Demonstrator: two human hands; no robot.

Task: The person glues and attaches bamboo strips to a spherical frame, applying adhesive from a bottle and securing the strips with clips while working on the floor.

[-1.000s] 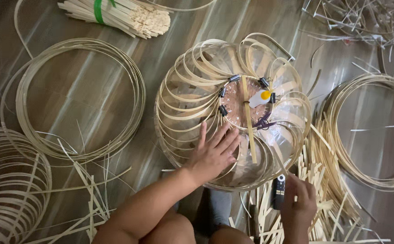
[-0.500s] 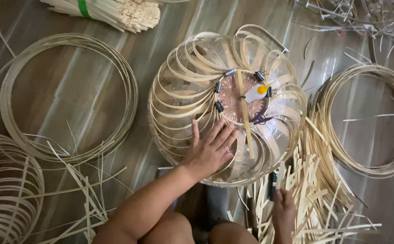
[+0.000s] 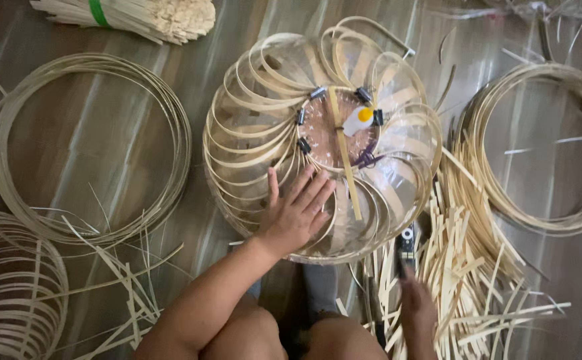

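Bamboo-strip lantern frame (image 3: 318, 140) lies on the floor under the left hand (image 3: 298, 213), whose grip is spread flat and open, clasping nothing. Right of it, the right hand (image 3: 416, 303) has its grip closed on a black tool (image 3: 407, 248) beside loose bamboo strips (image 3: 478, 267).

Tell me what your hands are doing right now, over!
Left hand flat on the bamboo strip lampshade frame, fingers spread. Right hand on a small black tool among loose bamboo strips. Nothing blocking either hand.
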